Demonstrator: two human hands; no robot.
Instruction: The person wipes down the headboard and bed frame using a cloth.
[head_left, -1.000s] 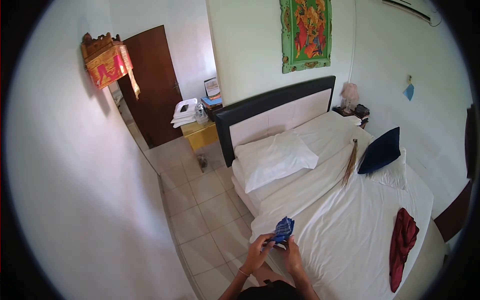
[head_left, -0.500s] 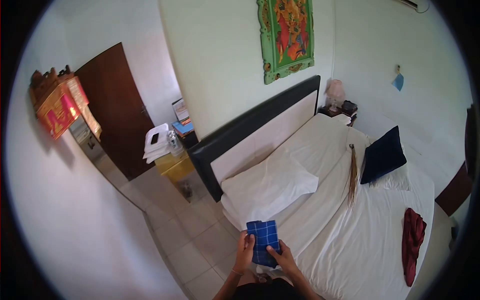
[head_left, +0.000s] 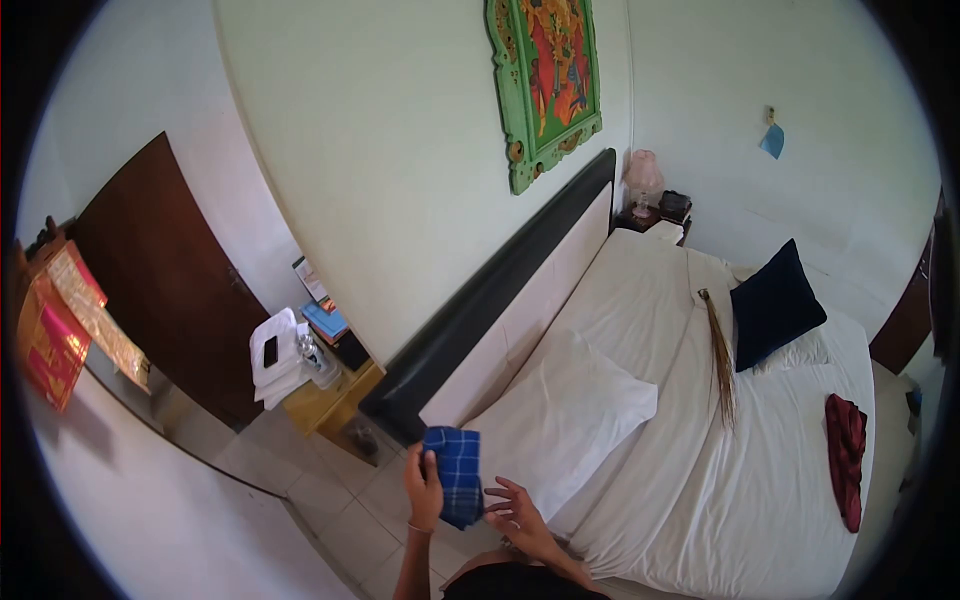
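Observation:
A folded blue checked cloth (head_left: 458,475) hangs in front of me at the near corner of the bed. My left hand (head_left: 424,492) grips its left edge, the thumb lying over the front. Just right of the cloth, my right hand (head_left: 520,515) has its fingers spread and holds nothing; its fingertips are close to the cloth's lower right edge. Beyond both hands a white pillow (head_left: 575,425) lies on the bed against the headboard.
The bed (head_left: 690,510) carries a stick broom (head_left: 720,360), a dark blue cushion (head_left: 777,305) and a dark red cloth (head_left: 846,460). Left of the headboard (head_left: 500,300), a wooden table (head_left: 335,400) holds folded white towels (head_left: 275,360), a phone (head_left: 271,350) and a plastic bottle (head_left: 318,362).
My right hand has let go of the cloth and opened beside it. The left hand has moved left with the cloth. The view has turned, shifting the door and table leftward.

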